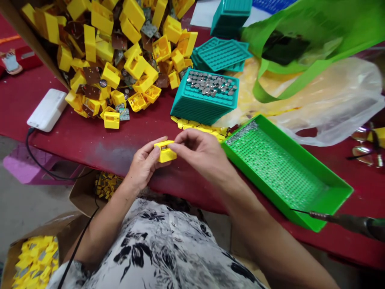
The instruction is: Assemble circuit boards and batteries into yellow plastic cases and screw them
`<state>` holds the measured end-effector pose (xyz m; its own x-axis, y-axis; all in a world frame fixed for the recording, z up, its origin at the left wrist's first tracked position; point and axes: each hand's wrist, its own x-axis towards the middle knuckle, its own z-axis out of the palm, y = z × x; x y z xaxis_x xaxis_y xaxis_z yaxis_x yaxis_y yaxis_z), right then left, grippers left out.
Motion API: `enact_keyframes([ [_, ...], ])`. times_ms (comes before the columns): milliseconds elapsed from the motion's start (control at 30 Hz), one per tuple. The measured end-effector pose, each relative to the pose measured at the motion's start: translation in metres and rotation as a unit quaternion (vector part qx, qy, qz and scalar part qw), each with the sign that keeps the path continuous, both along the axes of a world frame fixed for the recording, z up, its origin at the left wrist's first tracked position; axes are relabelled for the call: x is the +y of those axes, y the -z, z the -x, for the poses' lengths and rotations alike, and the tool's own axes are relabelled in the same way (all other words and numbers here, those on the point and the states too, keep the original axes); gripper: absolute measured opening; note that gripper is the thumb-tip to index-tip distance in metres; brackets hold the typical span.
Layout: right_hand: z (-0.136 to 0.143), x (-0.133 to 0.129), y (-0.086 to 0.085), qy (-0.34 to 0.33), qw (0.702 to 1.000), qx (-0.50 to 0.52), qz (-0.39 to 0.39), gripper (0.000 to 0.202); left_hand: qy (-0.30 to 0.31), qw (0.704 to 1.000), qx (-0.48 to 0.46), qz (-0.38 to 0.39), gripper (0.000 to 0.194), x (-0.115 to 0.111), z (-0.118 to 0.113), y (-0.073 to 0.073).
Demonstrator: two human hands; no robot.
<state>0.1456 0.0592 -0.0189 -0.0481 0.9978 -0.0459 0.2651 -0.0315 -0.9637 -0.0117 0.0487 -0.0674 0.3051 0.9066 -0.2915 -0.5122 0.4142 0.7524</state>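
A small yellow plastic housing (167, 155) with a slot in its upper side is held just over the table's front edge. My left hand (146, 162) grips it from the left, thumb on its near face. My right hand (200, 150) is closed at its right side, with thumb and forefinger pinched together at the slot. Whatever lies between those fingertips is too small to make out. Behind my hands stands a stack of teal trays (204, 98) with round metal cells on top. Many yellow housings (111, 120) with circuit boards are heaped at the back left.
A green perforated tray (303, 160) lies to the right, with a screwdriver tip (315, 215) over its near corner. A white box (47, 110) with a black cable sits left. Plastic bags (337, 100) lie back right; cartons of yellow parts (37, 257) stand below the table.
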Motion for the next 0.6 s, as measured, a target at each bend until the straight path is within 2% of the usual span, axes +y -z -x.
enact_keyframes([
  [100,-0.022,0.012,-0.007,0.09,0.99,-0.036,-0.099,0.014,0.021,0.998,-0.037,0.046,0.04,0.002,0.002,-0.006],
  [167,-0.041,0.028,-0.008,0.171,0.963,-0.107,-0.179,0.008,0.035,0.994,-0.073,0.075,0.033,0.005,0.003,-0.01],
  [233,-0.06,0.049,-0.007,0.219,0.93,-0.183,-0.231,0.003,0.039,0.991,-0.094,0.091,0.029,0.008,0.004,-0.013],
  [300,-0.074,0.069,-0.004,0.21,0.913,-0.256,-0.237,0.005,0.029,0.992,-0.086,0.09,0.026,0.01,0.004,-0.014],
  [400,-0.083,0.092,0.001,0.157,0.896,-0.352,-0.22,0.006,0.013,0.995,-0.06,0.08,0.025,0.013,0.004,-0.014],
  [600,-0.073,0.104,0.011,0.139,0.851,-0.46,-0.212,0.015,0.004,0.997,-0.031,0.072,0.034,0.013,0.004,-0.01],
])
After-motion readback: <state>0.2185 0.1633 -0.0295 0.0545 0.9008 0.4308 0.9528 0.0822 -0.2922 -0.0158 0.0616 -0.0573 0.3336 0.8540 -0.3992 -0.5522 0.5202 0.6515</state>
